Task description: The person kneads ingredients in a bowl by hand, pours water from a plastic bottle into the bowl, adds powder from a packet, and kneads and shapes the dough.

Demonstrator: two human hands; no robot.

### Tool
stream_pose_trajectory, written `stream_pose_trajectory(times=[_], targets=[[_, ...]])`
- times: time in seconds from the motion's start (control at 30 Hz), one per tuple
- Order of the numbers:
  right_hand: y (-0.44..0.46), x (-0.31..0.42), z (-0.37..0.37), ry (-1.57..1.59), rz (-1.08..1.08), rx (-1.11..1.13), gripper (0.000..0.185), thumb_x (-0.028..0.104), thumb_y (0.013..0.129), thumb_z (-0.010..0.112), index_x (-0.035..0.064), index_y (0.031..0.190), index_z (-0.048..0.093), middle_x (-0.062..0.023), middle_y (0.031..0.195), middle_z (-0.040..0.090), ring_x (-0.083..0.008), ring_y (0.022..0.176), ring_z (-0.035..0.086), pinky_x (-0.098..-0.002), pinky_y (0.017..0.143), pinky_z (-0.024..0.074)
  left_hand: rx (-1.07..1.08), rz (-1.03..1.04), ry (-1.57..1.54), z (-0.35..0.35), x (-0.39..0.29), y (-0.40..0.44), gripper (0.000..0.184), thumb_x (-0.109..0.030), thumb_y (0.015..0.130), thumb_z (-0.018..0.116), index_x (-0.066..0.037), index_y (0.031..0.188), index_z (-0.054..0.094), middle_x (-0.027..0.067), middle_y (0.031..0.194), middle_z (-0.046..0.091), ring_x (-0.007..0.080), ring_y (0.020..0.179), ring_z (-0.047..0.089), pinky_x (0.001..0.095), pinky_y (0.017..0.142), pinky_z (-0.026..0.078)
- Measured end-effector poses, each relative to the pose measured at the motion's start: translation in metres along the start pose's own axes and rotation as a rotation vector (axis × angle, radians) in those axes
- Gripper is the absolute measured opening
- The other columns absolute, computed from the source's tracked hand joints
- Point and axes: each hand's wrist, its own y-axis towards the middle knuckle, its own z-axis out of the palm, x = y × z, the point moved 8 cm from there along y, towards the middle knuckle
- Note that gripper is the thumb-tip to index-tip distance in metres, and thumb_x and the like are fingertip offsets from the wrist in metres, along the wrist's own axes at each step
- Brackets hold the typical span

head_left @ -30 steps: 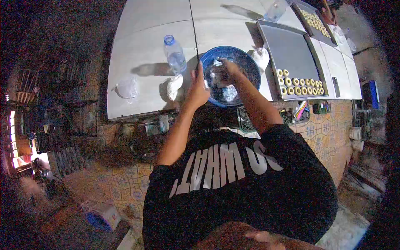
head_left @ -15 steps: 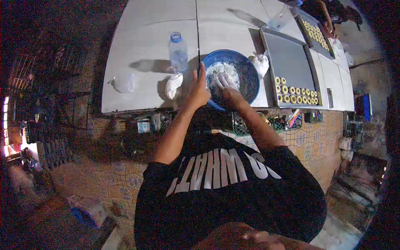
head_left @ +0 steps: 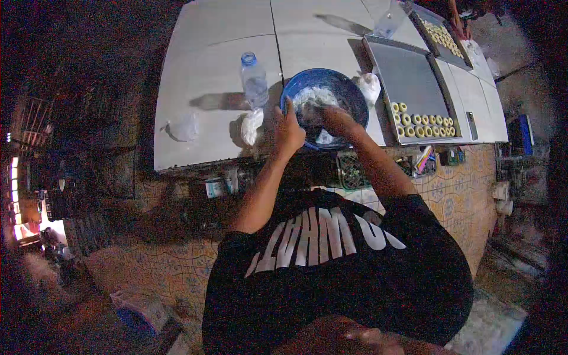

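A blue basin [head_left: 362, 100] rests near the front edge of the tiled table, with white flour [head_left: 316, 96] inside it. My left hand [head_left: 290, 133] grips its left rim, the thumb pointing up along the edge. Inside the basin, my right hand [head_left: 336, 122] is down at the flour, its fingers dark and blurred so their pose is hidden. A clear plastic bottle [head_left: 254, 83] with a blue neck stands left of the basin. Close to my left hand lies a white plastic bag [head_left: 252, 125], and another white bag [head_left: 369, 89] touches the basin's right side.
A metal tray [head_left: 408, 68] to the right carries rows of small ring-shaped dough pieces [head_left: 423, 131]. Behind it is a second tray [head_left: 441, 36] of rings, near a co-worker's hand [head_left: 458, 25]. A phone-like dark object [head_left: 471, 125] and a crumpled clear bag [head_left: 184, 127] lie on the table.
My right hand has moved from spread fingers on the flour toward the basin's lower middle, its fingers now blurred. My left hand stays on the rim. The whole view has shifted slightly.
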Motion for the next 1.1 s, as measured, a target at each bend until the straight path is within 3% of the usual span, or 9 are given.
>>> stream_pose_trajectory(times=[0.2, 0.3, 0.43, 0.53, 0.67, 0.93, 1.0, 1.03, 1.1], targets=[[-0.067, 0.115, -0.077, -0.046, -0.072, -0.027, 0.023, 0.004, 0.077, 0.057, 0.0004, 0.098, 0.067, -0.0238, 0.088, 0.068, -0.0391, 0.086, 0.067, -0.0483, 0.079, 0.0528, -0.086, 0.144, -0.097, -0.017, -0.006, 0.006, 0.099, 0.007, 0.074, 0.058, -0.003, 0.153, 0.000, 0.0395, 0.141, 0.033, 0.0530, 0.120, 0.047, 0.0494, 0.091, 0.047], [-0.047, 0.086, -0.034, -0.062, 0.090, 0.064, 0.017, 0.016, 0.081, 0.060, 0.0027, 0.090, 0.066, -0.0245, 0.092, 0.065, -0.0419, 0.086, 0.065, -0.0477, 0.077, 0.0536, 0.142, 0.050, 0.052, -0.006, 0.004, 0.011, 0.096, 0.003, 0.073, 0.063, -0.004, 0.153, 0.011, 0.0293, 0.110, 0.062, 0.0430, 0.098, 0.062, 0.0473, 0.085, 0.049], [-0.039, 0.062, -0.033, 0.098, 0.295, -0.296, 0.025, 0.030, 0.081, 0.061, 0.0061, 0.084, 0.067, -0.0206, 0.084, 0.067, -0.0412, 0.077, 0.066, -0.0487, 0.071, 0.0533, 0.176, 0.030, 0.099, -0.004, 0.007, 0.008, 0.088, 0.002, 0.074, 0.062, -0.015, 0.151, 0.023, 0.0281, 0.101, 0.065, 0.0433, 0.094, 0.064, 0.0520, 0.081, 0.049], [-0.023, 0.055, -0.020, -0.095, 0.622, -0.138, 0.039, 0.040, 0.083, 0.066, 0.0020, 0.086, 0.070, -0.0212, 0.082, 0.069, -0.0377, 0.076, 0.068, -0.0457, 0.067, 0.0536, 0.261, -0.047, -0.042, -0.006, 0.006, 0.008, 0.082, 0.003, 0.075, 0.059, -0.019, 0.149, 0.030, 0.0267, 0.105, 0.065, 0.0456, 0.097, 0.062, 0.0548, 0.082, 0.048], [-0.018, 0.057, -0.026, -0.166, 0.547, -0.421, 0.037, 0.043, 0.087, 0.058, 0.0085, 0.075, 0.065, -0.0165, 0.072, 0.066, -0.0344, 0.063, 0.066, -0.0510, 0.059, 0.0502, 0.205, 0.082, -0.250, 0.001, 0.012, 0.011, 0.079, 0.009, 0.075, 0.053, -0.017, 0.147, 0.032, 0.0298, 0.110, 0.063, 0.0489, 0.100, 0.060, 0.0568, 0.086, 0.045], [-0.019, 0.019, -0.052, 0.082, 0.773, -0.658, 0.040, 0.043, 0.088, 0.060, 0.0047, 0.086, 0.070, -0.0228, 0.082, 0.067, -0.0402, 0.084, 0.066, -0.0503, 0.078, 0.0497, 0.003, 0.088, -0.187, -0.022, -0.002, 0.013, 0.077, 0.012, 0.076, 0.050, -0.015, 0.146, 0.033, 0.0305, 0.109, 0.062, 0.0490, 0.101, 0.060, 0.0519, 0.086, 0.048], [-0.023, 0.016, -0.052, 0.300, 0.807, -0.685, 0.036, 0.041, 0.087, 0.061, 0.0061, 0.091, 0.071, -0.0227, 0.084, 0.068, -0.0400, 0.086, 0.066, -0.0497, 0.080, 0.0497, 0.009, 0.032, -0.243, -0.009, 0.007, 0.016, 0.075, 0.014, 0.075, 0.050, -0.008, 0.145, 0.034, 0.0290, 0.124, 0.056, 0.0472, 0.114, 0.054, 0.0493, 0.096, 0.044], [-0.016, 0.012, -0.035, 0.504, 0.718, -0.430, 0.038, 0.036, 0.085, 0.065, 0.0107, 0.113, 0.067, -0.0273, 0.111, 0.064, -0.0424, 0.105, 0.061, -0.0504, 0.092, 0.0459, -0.050, 0.075, -0.235, -0.010, 0.006, 0.015, 0.075, 0.014, 0.074, 0.050, -0.007, 0.145, 0.034, 0.0284, 0.128, 0.054, 0.0464, 0.117, 0.052, 0.0483, 0.099, 0.043], [-0.024, 0.052, -0.051, 0.138, 0.408, -0.359, 0.047, 0.031, 0.083, 0.067, 0.0143, 0.126, 0.058, -0.0290, 0.127, 0.053, -0.0455, 0.119, 0.051, -0.0506, 0.100, 0.0412, -0.005, 0.006, -0.270, -0.020, -0.001, 0.012, 0.076, 0.016, 0.072, 0.050, -0.003, 0.144, 0.034, 0.0260, 0.137, 0.049, 0.0438, 0.127, 0.046, 0.0443, 0.107, 0.037]])
